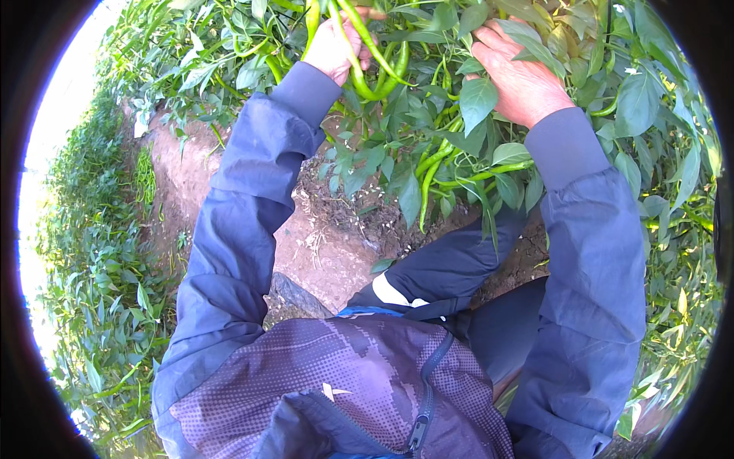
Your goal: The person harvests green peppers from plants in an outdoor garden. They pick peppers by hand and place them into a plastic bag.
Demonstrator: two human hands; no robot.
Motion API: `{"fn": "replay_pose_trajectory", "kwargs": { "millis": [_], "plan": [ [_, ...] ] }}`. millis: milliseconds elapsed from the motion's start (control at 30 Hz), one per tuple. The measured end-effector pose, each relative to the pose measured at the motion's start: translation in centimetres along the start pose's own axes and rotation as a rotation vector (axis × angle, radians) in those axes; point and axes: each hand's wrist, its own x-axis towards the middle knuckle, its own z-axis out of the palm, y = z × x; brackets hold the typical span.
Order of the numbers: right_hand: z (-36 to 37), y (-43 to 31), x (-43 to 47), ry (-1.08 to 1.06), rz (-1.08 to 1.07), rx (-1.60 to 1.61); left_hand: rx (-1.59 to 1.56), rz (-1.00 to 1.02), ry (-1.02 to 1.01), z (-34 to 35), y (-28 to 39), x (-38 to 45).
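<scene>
Long green chili peppers (367, 49) hang across and below my left hand (337, 49) at the upper middle; its fingers are curled around some of them, partly hidden behind the pods. To the right, my right hand (519, 74) reaches into the leaves of a pepper plant (479, 103), back of the hand up, fingertips hidden under foliage. Whether it grips anything cannot be seen. Lower on the plant, between my forearms, more green peppers (438, 158) hang among the leaves.
Bare reddish soil (321, 252) lies between the plants and my bent legs (436, 269). Another row of pepper plants (109, 275) runs down the left, with a pile of picked green peppers (145, 175) beside it. Dense foliage (676, 287) stands close at my right sleeve.
</scene>
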Motion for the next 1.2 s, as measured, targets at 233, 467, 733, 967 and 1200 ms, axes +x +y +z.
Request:
{"fn": "replay_pose_trajectory", "kwargs": {
  "millis": [233,467,733,967,1200],
  "plan": [
    [-0.1,-0.3,0.2,0.0,-0.004,-0.01,-0.263,0.026,0.019,-0.9,1.6,-4.1],
    [-0.3,-1.0,0.6,0.017,-0.035,-0.142,0.426,0.356,0.125,2.5,-2.4,-3.4],
    [-0.8,-0.9,-0.1,0.022,-0.001,-0.092,0.311,-0.119,-0.091,3.2,-1.3,-2.4],
    [-0.4,-1.4,0.5,0.075,-0.018,-0.072,1.315,0.116,0.161,3.9,-7.3,0.6],
    [-1.1,-1.9,0.1,-0.079,0.176,0.072,1.15,0.279,0.106,3.4,-8.4,0.5]
  ]
}}
